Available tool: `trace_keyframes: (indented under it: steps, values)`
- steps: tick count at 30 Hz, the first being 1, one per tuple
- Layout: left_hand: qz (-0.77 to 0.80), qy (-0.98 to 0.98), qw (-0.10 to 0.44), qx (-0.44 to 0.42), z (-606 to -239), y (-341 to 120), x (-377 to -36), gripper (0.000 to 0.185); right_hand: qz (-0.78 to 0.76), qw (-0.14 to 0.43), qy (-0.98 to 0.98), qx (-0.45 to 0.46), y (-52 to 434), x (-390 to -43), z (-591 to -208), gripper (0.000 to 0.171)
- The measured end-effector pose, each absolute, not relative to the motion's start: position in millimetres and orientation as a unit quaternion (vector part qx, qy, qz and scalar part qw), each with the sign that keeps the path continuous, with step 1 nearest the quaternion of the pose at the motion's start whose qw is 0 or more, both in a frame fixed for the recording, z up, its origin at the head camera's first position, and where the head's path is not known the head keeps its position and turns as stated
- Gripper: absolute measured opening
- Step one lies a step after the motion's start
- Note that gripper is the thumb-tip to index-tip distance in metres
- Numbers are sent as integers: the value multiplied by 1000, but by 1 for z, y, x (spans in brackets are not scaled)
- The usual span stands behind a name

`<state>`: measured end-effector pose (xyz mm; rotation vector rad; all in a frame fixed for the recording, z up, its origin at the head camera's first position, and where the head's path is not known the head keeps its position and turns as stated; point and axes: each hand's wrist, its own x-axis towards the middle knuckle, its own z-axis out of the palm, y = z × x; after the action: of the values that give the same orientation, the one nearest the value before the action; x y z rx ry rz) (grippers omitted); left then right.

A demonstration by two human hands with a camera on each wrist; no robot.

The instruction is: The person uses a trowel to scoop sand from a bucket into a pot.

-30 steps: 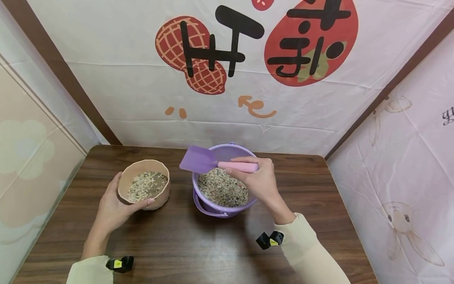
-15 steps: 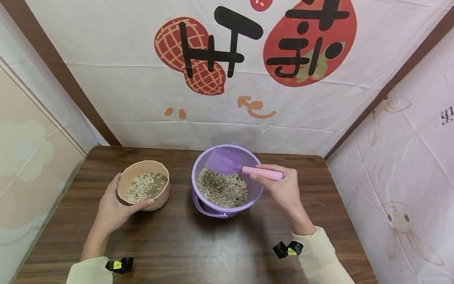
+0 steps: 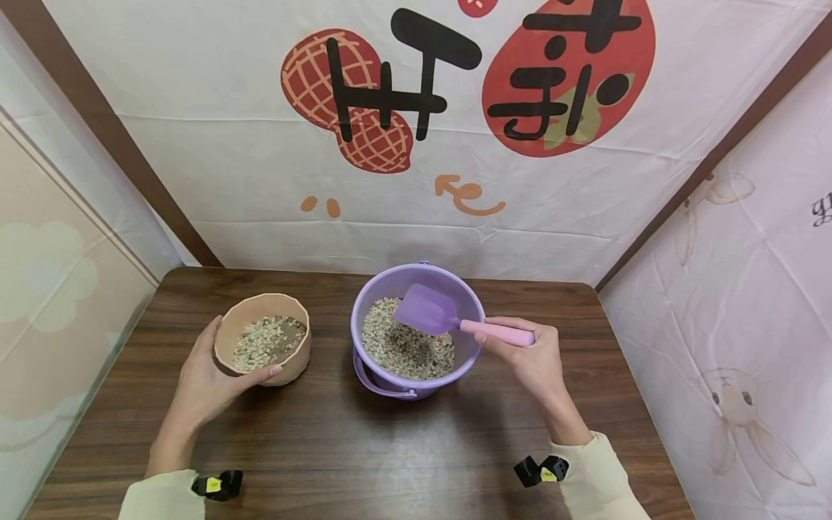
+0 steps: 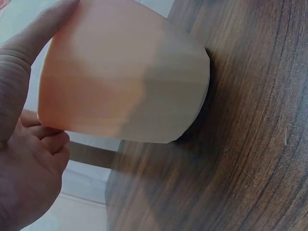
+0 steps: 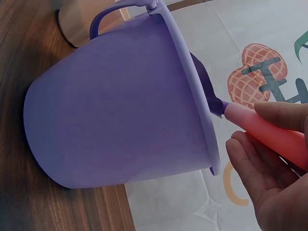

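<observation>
My left hand [image 3: 206, 379] grips the side of a peach-coloured faceted bowl [image 3: 297, 355], thumb at the near rim and fingers round the left wall. Light grains and darker bits cover part of its bottom. In my right hand [image 3: 536, 361] is the pink handle of a toy shovel [image 3: 425, 309] with a purple blade. The blade hangs over the mouth of a purple bucket [image 3: 468, 361], which holds a bed of mixed gravel-like grains [image 3: 403, 350]. From the right wrist view, the shovel's pink handle [image 5: 269, 132] lies between thumb and fingers, and the blade is mostly hidden behind the bucket rim.
A dark wooden table [image 3: 338, 462] carries the bowl at left and the bucket at the middle. The bucket's handle [image 3: 383, 390] hangs down at its near left. A white printed cloth [image 3: 247, 144] rises behind the table's back edge, with more cloth at both sides.
My right hand has drawn the shovel rightward and somewhat toward me, so its blade has passed from the bucket's left rim to over the grains. The left hand and bowl stay put.
</observation>
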<state>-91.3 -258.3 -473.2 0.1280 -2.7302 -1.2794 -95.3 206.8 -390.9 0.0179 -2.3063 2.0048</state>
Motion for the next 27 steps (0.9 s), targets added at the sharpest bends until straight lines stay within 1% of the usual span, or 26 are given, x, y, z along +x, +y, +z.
trace_keyframes:
  steps: [4, 7, 10, 14, 20, 24, 27]
  values:
    - [-408, -910, 70, 30, -470, -258, -92, 137, 655, 42, -755, 8, 208, -95, -393, 40]
    - [-408, -910, 76, 15, -461, -253, -91, 139, 654, 43, -755, 9, 208, -95, -394, 40]
    - [-417, -905, 87, -9, -448, -238, -92, 140, 653, 42, -756, 14, 209, -95, -395, 39]
    - [-446, -889, 84, -57, -436, -209, -94, 140, 648, 43, -760, 13, 210, -95, -396, 37]
    - [-460, -880, 34, -116, -431, -166, -98, 138, 646, 44, -762, 12, 211, -95, -396, 37]
    - [-459, -878, 4, -138, -432, -142, -102, 140, 646, 43, -762, 12, 211, -95, -397, 37]
    - [-459, -877, -6, -145, -432, -130, -104, 143, 649, 39, -759, 18, 211, -95, -398, 36]
